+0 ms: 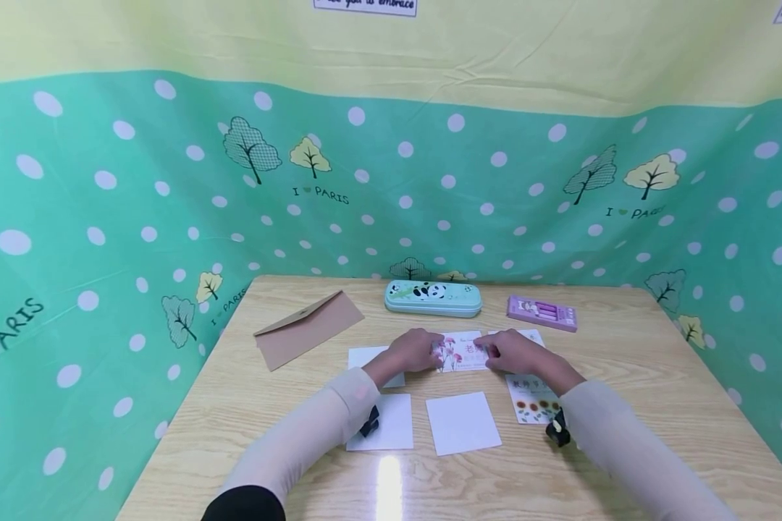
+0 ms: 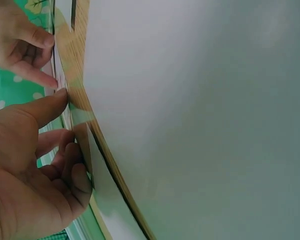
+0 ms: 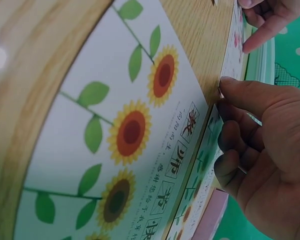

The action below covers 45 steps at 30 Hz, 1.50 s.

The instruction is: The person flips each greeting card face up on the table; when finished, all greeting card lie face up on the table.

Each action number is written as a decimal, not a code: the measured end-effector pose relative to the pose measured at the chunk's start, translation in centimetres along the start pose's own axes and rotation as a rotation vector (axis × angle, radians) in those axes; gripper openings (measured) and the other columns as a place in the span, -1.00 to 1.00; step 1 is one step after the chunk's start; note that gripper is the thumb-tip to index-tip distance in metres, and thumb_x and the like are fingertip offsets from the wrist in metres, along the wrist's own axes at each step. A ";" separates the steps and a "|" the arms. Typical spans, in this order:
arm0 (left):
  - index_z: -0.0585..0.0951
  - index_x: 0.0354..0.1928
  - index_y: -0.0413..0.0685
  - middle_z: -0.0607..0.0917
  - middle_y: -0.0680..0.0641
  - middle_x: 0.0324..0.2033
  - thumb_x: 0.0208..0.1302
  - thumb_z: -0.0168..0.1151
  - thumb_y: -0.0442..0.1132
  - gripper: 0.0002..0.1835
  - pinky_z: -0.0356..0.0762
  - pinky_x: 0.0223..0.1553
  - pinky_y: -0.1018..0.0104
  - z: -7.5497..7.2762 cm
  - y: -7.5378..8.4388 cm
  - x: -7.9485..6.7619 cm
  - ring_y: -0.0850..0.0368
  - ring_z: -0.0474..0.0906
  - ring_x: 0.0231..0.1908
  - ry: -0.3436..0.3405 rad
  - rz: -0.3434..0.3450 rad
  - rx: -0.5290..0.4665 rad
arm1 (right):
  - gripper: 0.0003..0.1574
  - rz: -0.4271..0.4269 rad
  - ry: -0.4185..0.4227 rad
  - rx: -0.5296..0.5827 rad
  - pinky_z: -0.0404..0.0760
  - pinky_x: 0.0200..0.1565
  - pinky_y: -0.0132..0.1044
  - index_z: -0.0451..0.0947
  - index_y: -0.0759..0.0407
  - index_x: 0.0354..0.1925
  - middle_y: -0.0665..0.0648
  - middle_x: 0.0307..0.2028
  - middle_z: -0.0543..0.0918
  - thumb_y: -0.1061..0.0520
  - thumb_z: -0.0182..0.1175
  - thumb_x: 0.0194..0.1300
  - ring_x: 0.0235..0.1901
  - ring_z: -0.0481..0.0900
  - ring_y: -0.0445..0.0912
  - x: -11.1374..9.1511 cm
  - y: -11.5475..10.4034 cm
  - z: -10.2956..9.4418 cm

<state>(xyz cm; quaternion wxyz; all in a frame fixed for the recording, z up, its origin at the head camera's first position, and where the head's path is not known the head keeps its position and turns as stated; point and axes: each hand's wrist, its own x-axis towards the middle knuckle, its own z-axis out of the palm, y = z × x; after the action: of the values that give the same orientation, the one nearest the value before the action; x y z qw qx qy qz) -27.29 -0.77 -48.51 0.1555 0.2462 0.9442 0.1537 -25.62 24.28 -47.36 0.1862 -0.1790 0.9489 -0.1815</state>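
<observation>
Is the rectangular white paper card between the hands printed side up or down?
Printed side up: in the head view, the rectangular white paper card shows pink flowers and lettering on its upper face.

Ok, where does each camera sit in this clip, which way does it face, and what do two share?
Head: worn on the head, facing forward and down over the table; both sleeved arms show, left hand and right hand at the pink-flower card.
Left wrist: on that wrist, looking along the left hand; a white card fills most of it; both hands show.
Right wrist: on that wrist, looking along the right hand over the sunflower card; both hands show.
Head and right wrist share the sunflower card.
</observation>
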 end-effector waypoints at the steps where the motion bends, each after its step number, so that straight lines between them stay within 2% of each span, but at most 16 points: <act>1: 0.45 0.45 0.12 0.59 -0.01 0.33 0.38 0.32 0.01 -0.37 0.40 0.39 0.10 0.0 0.0 0.0 0.00 0.47 0.37 0.001 0.000 0.000 | -0.36 0.004 -0.002 -0.002 0.40 -0.38 -0.33 0.45 0.12 0.41 0.00 -0.49 0.51 0.16 0.25 0.41 -0.47 0.42 -0.14 0.0 -0.1 0.0; 6: 0.45 0.45 0.13 0.59 -0.01 0.33 0.38 0.32 0.02 -0.37 0.40 0.39 0.10 0.0 -0.1 -0.1 0.00 0.46 0.37 -0.001 0.004 0.001 | -0.37 0.006 -0.005 -0.010 0.40 -0.37 -0.33 0.45 0.11 0.41 -0.01 -0.48 0.51 0.16 0.25 0.41 -0.46 0.43 -0.15 0.0 -0.2 -0.1; 9: 0.41 0.48 0.12 0.64 -0.03 0.26 0.39 0.31 0.04 -0.34 0.46 0.33 0.13 -0.1 -0.1 -0.2 0.06 0.58 0.19 -0.004 0.000 -0.004 | -0.38 -0.008 -0.004 -0.011 0.41 -0.37 -0.34 0.45 0.12 0.41 -0.02 -0.48 0.52 0.14 0.24 0.42 -0.47 0.42 -0.16 -0.1 -0.2 -0.2; 11: 0.37 0.50 0.11 0.73 -0.07 0.05 0.39 0.30 0.05 -0.31 0.57 0.15 0.18 -0.2 -0.1 -0.3 0.10 0.63 -0.09 -0.008 0.002 -0.014 | -0.39 -0.016 0.005 0.001 0.41 -0.38 -0.35 0.47 0.13 0.39 -0.03 -0.49 0.52 0.12 0.24 0.42 -0.48 0.42 -0.17 -0.3 -0.1 -0.4; 13: 0.35 0.52 0.11 0.73 -0.06 -0.21 0.38 0.31 0.06 -0.28 0.59 -0.08 0.25 -0.3 0.1 -0.6 0.14 0.54 -0.34 -0.008 0.006 -0.032 | -0.41 -0.029 0.020 0.023 0.42 -0.41 -0.36 0.49 0.15 0.37 -0.03 -0.50 0.53 0.11 0.24 0.42 -0.50 0.42 -0.18 -0.6 -0.2 -0.6; 16: 0.36 0.51 0.12 0.60 0.00 -0.49 0.37 0.33 0.05 -0.28 0.47 -0.36 0.32 -0.6 0.3 -1.5 0.17 0.42 -0.51 -0.013 0.029 -0.063 | -0.43 -0.066 0.047 0.048 0.42 -0.43 -0.36 0.51 0.20 0.34 -0.04 -0.51 0.54 0.13 0.26 0.40 -0.52 0.42 -0.19 -1.1 -0.3 -0.9; 21: 0.43 0.47 0.07 0.53 0.08 -0.52 0.33 0.37 0.02 -0.30 0.39 -0.45 0.39 -1.0 0.9 -3.4 0.23 0.40 -0.52 -0.028 0.093 -0.102 | -0.44 -0.113 0.053 0.054 0.46 -0.36 -0.39 0.53 0.21 0.32 -0.10 -0.47 0.56 0.14 0.28 0.39 -0.49 0.45 -0.24 -2.1 -0.6 -0.6; 26: 0.47 0.43 0.03 0.49 0.12 -0.59 0.30 0.41 0.02 -0.31 0.32 -0.47 0.42 -0.5 1.1 -5.0 0.27 0.33 -0.55 -0.069 0.144 -0.059 | -0.42 -0.166 0.008 0.104 0.49 -0.36 -0.39 0.52 0.21 0.32 -0.15 -0.47 0.57 0.13 0.29 0.39 -0.50 0.47 -0.28 -3.1 -1.1 0.7; 27: 0.52 0.38 0.03 0.47 0.11 -0.61 0.30 0.41 0.01 -0.36 0.31 -0.49 0.42 -0.3 1.0 -5.3 0.27 0.33 -0.55 -0.080 0.158 -0.054 | -0.42 -0.177 0.001 0.112 0.49 -0.36 -0.40 0.52 0.22 0.32 -0.15 -0.47 0.57 0.12 0.30 0.38 -0.50 0.47 -0.28 -3.3 -1.3 0.9; 32: 0.57 0.31 0.08 0.48 0.13 -0.55 0.27 0.44 0.03 -0.41 0.32 -0.45 0.43 0.3 0.9 -6.5 0.28 0.37 -0.50 -0.143 0.197 -0.027 | -0.39 -0.220 -0.034 0.158 0.47 -0.38 -0.41 0.52 0.23 0.31 -0.15 -0.47 0.59 0.11 0.35 0.34 -0.51 0.46 -0.31 -4.4 -2.1 1.7; 37: 0.52 0.38 0.10 0.54 0.13 -0.44 0.21 0.47 0.08 -0.30 0.40 -0.36 0.42 0.6 1.2 -7.2 0.29 0.41 -0.40 -0.177 0.225 0.037 | -0.32 -0.221 -0.062 0.191 0.44 -0.39 -0.43 0.52 0.26 0.31 -0.13 -0.46 0.57 0.10 0.41 0.29 -0.50 0.43 -0.32 -5.1 -2.3 2.4; 41: 0.51 0.39 0.15 0.66 0.09 -0.13 0.13 0.51 0.13 -0.23 0.54 -0.17 0.35 1.2 1.5 -7.4 0.28 0.52 -0.20 -0.166 0.210 0.098 | -0.31 -0.225 -0.070 0.194 0.41 -0.40 -0.42 0.55 0.23 0.30 -0.09 -0.43 0.53 0.13 0.46 0.22 -0.48 0.39 -0.29 -5.3 -2.3 2.6; 45: 0.49 0.38 0.22 0.66 0.08 0.12 0.09 0.53 0.17 -0.21 0.60 0.00 0.23 1.7 1.6 -7.5 0.22 0.59 0.05 -0.151 0.182 0.157 | -0.32 -0.247 -0.067 0.160 0.39 -0.40 -0.43 0.60 0.17 0.26 -0.07 -0.42 0.51 0.18 0.49 0.16 -0.46 0.37 -0.30 -5.4 -2.3 2.9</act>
<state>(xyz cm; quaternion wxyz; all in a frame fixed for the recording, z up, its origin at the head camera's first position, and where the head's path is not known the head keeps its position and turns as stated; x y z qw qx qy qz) -19.77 -2.95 -47.87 0.1917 0.3533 0.9127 0.0737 -19.16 23.69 -47.37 0.2079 -0.2851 0.8953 -0.2720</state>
